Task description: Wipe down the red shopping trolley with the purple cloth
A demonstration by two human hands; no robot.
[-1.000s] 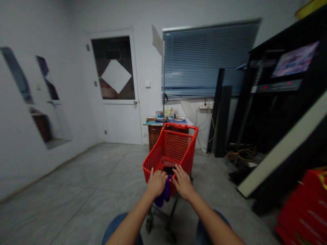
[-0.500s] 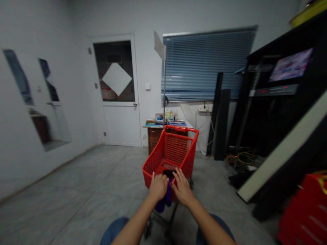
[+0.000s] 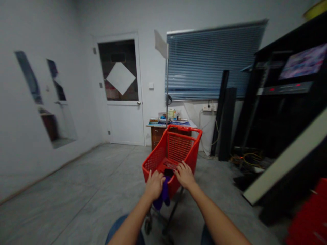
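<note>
A small red plastic shopping cart [image 3: 182, 148] stands right in front of my knees. My left hand [image 3: 155, 184] is closed over its near rim, left of the middle, with the fingertips hidden inside. Over the right part of that rim, my right hand [image 3: 184, 174] has its fingers bent and wrapped. Between the hands, a purple cloth [image 3: 165, 192] drapes down outside the basket, close to my left fingers. A dark object [image 3: 168, 172] sits just inside the rim; its kind is unclear.
Behind the cart are a small desk [image 3: 156, 135] with items on it and a pole with a white sign [image 3: 160, 45]. A white door [image 3: 125, 124] is at the back left. To the right stand a black rack [image 3: 270, 119], a leaning pale board [image 3: 288, 153] and red drawers [image 3: 309, 217].
My right hand has moved slightly right and up along the rim, and its fingers have settled onto it. My left hand has shifted slightly left. The view has turned a little left.
</note>
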